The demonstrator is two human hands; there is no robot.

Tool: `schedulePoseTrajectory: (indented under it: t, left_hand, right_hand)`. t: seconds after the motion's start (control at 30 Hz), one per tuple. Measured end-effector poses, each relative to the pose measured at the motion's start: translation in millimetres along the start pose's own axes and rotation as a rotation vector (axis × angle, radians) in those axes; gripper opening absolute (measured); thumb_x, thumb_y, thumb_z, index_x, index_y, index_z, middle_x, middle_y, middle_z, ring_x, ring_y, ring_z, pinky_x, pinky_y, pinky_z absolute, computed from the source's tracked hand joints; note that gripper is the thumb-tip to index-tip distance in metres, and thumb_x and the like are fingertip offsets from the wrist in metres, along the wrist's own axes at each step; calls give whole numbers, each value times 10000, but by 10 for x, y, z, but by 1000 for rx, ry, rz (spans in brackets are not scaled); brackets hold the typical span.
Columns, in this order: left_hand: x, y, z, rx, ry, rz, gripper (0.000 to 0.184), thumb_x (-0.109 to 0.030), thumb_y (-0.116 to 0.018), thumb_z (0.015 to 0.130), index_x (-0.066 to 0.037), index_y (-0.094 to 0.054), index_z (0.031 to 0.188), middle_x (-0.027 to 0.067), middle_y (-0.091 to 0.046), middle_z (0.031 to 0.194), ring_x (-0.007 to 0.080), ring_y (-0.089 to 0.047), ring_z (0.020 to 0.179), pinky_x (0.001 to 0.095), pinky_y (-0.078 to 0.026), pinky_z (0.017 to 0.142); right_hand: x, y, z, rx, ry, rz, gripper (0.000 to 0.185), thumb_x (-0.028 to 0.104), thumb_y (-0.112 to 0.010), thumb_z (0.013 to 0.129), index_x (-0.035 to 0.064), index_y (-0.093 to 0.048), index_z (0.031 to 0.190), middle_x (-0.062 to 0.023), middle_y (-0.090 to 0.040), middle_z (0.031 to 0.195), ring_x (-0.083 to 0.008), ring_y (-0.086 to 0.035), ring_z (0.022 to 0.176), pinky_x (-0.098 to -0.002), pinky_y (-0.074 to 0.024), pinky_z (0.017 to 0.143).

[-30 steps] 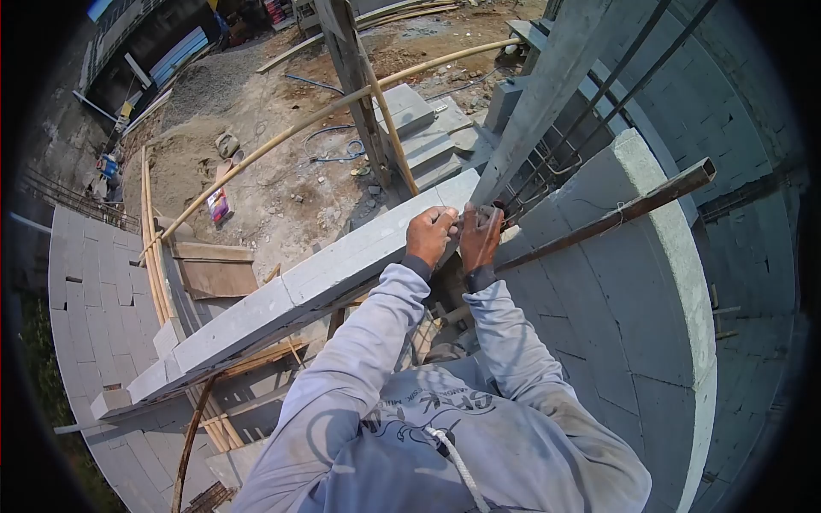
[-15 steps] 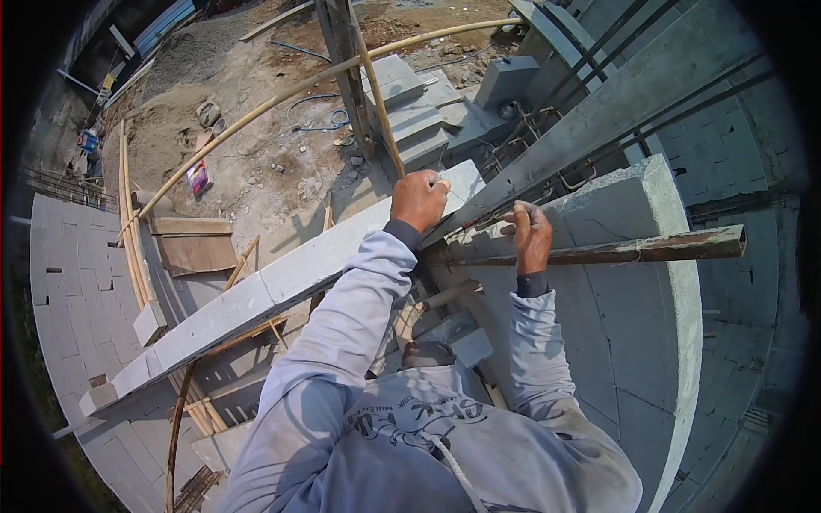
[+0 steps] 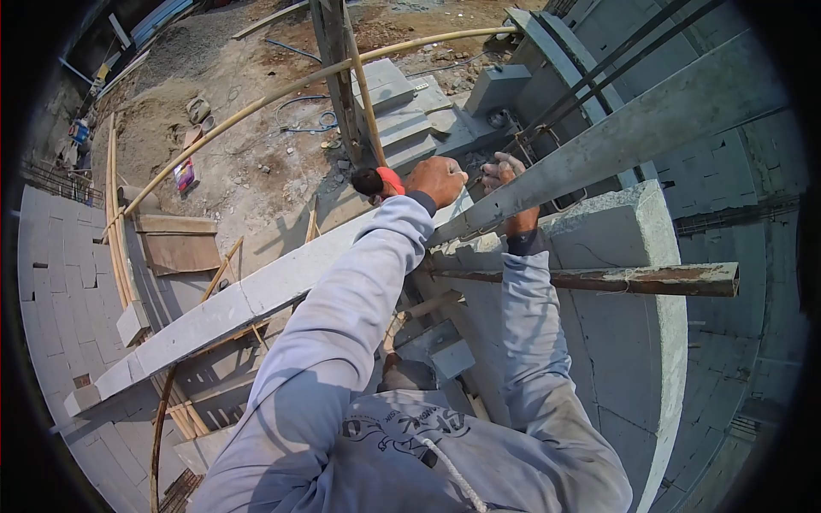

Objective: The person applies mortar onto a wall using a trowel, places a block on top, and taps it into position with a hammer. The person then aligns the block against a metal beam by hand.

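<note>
My left hand [image 3: 438, 181] is closed above the upper end of the pale block wall top [image 3: 282, 275]; what it grips is too small to make out. My right hand [image 3: 505, 184] is raised beyond the grey board [image 3: 616, 141], which hides part of the palm and wrist. Its fingers are curled, and anything between them cannot be made out. Steel rebar [image 3: 547, 141] rises just to the right of this hand. Below the board, a rusty metal bar [image 3: 676, 280] lies across the block wall at right [image 3: 599, 342].
A person in red [image 3: 389, 183], dark hair showing, is below beside my left hand. A wooden post [image 3: 342, 94] and long bamboo pole [image 3: 256, 107] stand ahead. Stacked blocks [image 3: 402, 128] lie beyond. A loose block [image 3: 451, 359] is below my arms.
My hands parted, then came nearer each other, the right reaching over beyond the board. The board leans further right in view. The person in red has come into sight.
</note>
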State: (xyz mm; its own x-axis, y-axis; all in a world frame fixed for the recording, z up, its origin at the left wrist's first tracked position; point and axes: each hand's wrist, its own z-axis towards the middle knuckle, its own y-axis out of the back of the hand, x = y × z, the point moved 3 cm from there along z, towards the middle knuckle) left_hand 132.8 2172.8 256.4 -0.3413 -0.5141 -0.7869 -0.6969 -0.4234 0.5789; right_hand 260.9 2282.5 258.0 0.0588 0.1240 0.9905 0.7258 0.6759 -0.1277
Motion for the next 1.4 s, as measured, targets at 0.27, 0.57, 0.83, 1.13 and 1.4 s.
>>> schedulePoseTrajectory:
  t: [0.27,0.57,0.83,1.13,1.4]
  left_hand:
    - [-129,-195,158,265,-189,26,265,-302,-602,759,-124,-687,937,138,-654,941,303,-610,923,387,-460,802]
    - [-318,-320,352,663,-516,200,253,-220,-581,765,9,-642,853,212,-628,803,253,-575,661,370,-442,642]
    - [-261,-411,381,647,-647,432,199,-141,-555,741,-26,-661,864,142,-645,917,309,-615,851,371,-494,753]
    - [-506,457,-772,-138,-219,-362,321,-282,-545,867,-1,-628,996,110,-650,860,157,-614,786,290,-467,716]
    - [530,-302,-1935,-60,48,-600,387,-299,-554,890,12,-565,1120,69,-621,934,111,-585,781,230,-464,671]
  right_hand:
    - [155,127,-696,-277,84,-338,182,186,-480,919,12,-527,949,-89,-600,762,-144,-595,654,-262,-488,598]
    - [-33,480,-1001,-246,24,-293,170,174,-456,938,28,-503,864,-54,-588,712,-111,-567,607,-244,-474,563]
    - [-64,344,-1365,-269,91,-421,169,167,-479,926,22,-524,854,-49,-575,700,-123,-561,613,-260,-463,579]
    - [-3,-269,-1607,-152,289,-658,116,132,-541,861,22,-562,832,-162,-581,738,-339,-587,661,-388,-452,585]
    - [91,-473,-1527,-86,394,-715,111,82,-559,814,-2,-588,881,-178,-609,805,-364,-598,736,-390,-479,644]
